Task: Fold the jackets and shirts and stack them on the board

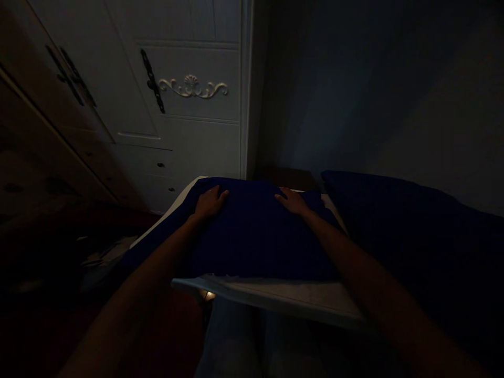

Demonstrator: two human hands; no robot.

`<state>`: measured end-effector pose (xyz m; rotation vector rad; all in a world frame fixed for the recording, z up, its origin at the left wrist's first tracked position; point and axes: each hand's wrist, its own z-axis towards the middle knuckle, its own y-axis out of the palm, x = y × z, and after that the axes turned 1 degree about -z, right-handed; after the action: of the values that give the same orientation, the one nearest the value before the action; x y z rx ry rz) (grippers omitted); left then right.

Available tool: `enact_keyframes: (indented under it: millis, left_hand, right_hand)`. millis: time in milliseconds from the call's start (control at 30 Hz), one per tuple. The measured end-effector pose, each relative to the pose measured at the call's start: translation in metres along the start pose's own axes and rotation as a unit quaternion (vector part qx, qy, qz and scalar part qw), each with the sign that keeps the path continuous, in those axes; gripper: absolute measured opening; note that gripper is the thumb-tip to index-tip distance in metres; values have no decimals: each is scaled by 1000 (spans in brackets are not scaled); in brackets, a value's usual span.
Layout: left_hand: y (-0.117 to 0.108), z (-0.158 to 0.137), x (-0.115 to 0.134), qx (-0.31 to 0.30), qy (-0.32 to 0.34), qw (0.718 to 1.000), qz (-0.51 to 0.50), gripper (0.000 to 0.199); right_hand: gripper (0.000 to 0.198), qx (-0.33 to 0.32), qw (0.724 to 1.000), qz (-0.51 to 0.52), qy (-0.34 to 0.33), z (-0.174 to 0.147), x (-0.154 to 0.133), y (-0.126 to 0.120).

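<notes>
A dark blue cloth (252, 236) lies spread over a pale, cloth-covered board (299, 296) that looks like an ironing board. Near the far left part of the cloth, my left hand (210, 201) rests on it, thumb held apart from the other fingers. My right hand (293, 200) lies on the far right part, its fingers stretched across the cloth. Neither hand grips anything that I can see. Between the hands the fabric looks mostly flat, and the board's pale edges show at the left and front. Dim light hides the finer folds.
A white wardrobe (200, 142) with dark handles stands beyond the board. To the right is a large dark blue item (394, 210), perhaps a pillow, against the wall (374, 94). Dark red floor (169, 325) shows at lower left, with an unclear pale pile (108, 254) nearby.
</notes>
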<state>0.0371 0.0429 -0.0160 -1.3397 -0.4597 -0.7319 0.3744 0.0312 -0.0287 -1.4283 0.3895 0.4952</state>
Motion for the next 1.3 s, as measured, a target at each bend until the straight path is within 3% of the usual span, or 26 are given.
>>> enact_keyframes:
  millis: [133,233,333,400,433,533,633,700,767,833,900,967,1100,1200,1300]
  left_hand:
    - [-4,10,-6,100,-74,980,-157,56]
    - [-19,13,-15,152,-115,935,-299,45]
    - [-36,11,-23,183,-147,883,-406,31]
    - [-41,9,-25,188,-153,869,-432,27]
    - [-41,8,-25,188,-149,869,-433,26]
    - [-33,5,-20,180,-124,892,-396,26]
    - [-23,5,-12,138,-94,937,-307,24]
    - [-20,7,-5,88,-79,965,-234,23]
    - [-19,12,4,41,-72,984,-158,27]
    - [-17,16,18,13,-60,995,-82,37]
    - [-11,19,37,-4,-19,1000,-12,49]
    - [2,16,59,-35,54,997,41,62]
    - [41,5,97,-136,181,967,120,73]
    - [68,1,106,-184,184,949,176,76]
    - [82,3,101,-187,158,945,218,77]
  right_hand:
    - [57,76,991,105,18,1,13,-8]
    - [57,123,975,182,32,-2,24,-20]
    - [52,142,930,334,58,-6,32,-30]
    - [45,153,897,408,72,-8,33,-31]
    - [42,158,893,414,75,-8,32,-30]
    - [38,168,919,350,70,-7,20,-27]
    - [34,179,935,303,54,-12,-4,-29]
    - [37,170,956,238,-16,-27,-28,-32]
    - [42,112,975,125,-148,-54,-55,-35]
    - [47,-1,963,16,-269,-90,-79,-35]
    - [57,-79,945,-49,-313,-128,-94,-32]
    - [70,-109,943,-82,-303,-159,-98,-28]
    - [87,-137,962,-126,-201,-197,-83,-20]
    - [84,-163,962,-149,-162,-216,-72,-16]
    - [82,-174,960,-152,-160,-237,-74,-18]
